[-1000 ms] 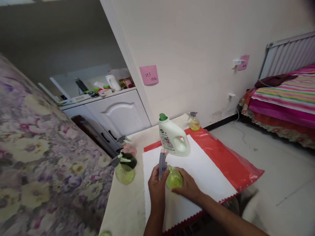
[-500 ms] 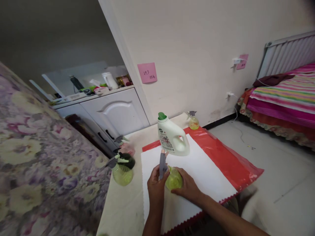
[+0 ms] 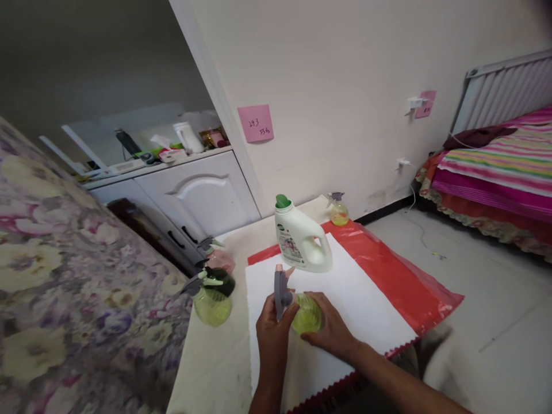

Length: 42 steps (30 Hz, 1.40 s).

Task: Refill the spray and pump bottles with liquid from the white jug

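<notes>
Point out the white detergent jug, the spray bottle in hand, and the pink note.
white detergent jug (image 3: 302, 244), head view, on its labelled front.
spray bottle (image 3: 307, 313), head view, on its green body.
pink note (image 3: 255, 123), head view, on its middle.

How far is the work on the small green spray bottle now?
Done: the white detergent jug stands capped on the white cloth. In hand: the right hand steadies the small green spray bottle while the left hand grips its grey trigger head. Left: whether the head is tight cannot be seen.
</notes>
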{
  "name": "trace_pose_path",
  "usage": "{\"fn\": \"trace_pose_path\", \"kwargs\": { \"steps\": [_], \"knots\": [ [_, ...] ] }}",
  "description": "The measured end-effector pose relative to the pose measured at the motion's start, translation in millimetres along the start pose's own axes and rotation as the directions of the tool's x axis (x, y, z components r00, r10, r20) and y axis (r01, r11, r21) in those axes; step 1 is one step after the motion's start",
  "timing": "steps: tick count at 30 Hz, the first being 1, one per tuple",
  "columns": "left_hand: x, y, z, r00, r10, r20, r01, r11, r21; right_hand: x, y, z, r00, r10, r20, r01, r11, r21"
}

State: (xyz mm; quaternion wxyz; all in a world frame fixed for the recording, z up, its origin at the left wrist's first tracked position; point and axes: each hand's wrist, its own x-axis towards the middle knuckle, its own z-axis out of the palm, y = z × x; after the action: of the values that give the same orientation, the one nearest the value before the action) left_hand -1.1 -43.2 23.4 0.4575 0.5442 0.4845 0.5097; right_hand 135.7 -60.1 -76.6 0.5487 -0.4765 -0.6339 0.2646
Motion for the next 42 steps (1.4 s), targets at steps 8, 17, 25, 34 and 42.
{"fn": "trace_pose_path", "kwargs": {
  "steps": [8, 17, 25, 34, 42],
  "knots": [
    [-1, 1, -2.9, 1.0, 0.024, -0.014, -0.024, 0.998, 0.052, 0, -6, -4, 1.0, -0.023, 0.021, 0.022, 0.999, 0.048],
    [0, -4, -4.8, 1.0, 0.018, 0.019, -0.019, 0.998, 0.052, -2, -3, -3, 0.999, -0.044, 0.006, 0.044, 0.998, 0.044],
    [1, -3, -6.4, 1.0, 0.006, 0.006, -0.006, 0.996, 0.094, -1, -2, -2, 0.999, -0.044, -0.005, 0.044, 0.997, 0.058],
    [5, -1, -10.4, 0.999, -0.009, 0.053, 0.004, 0.995, 0.097, -2, 1, -3, 0.999, -0.031, 0.028, 0.03, 0.999, 0.041],
    [11, -4, -20.9, 0.975, -0.019, 0.222, 0.017, 1.0, 0.011, -1, -2, -5, 0.997, -0.006, 0.079, 0.001, 0.998, 0.064]
  ]
}}
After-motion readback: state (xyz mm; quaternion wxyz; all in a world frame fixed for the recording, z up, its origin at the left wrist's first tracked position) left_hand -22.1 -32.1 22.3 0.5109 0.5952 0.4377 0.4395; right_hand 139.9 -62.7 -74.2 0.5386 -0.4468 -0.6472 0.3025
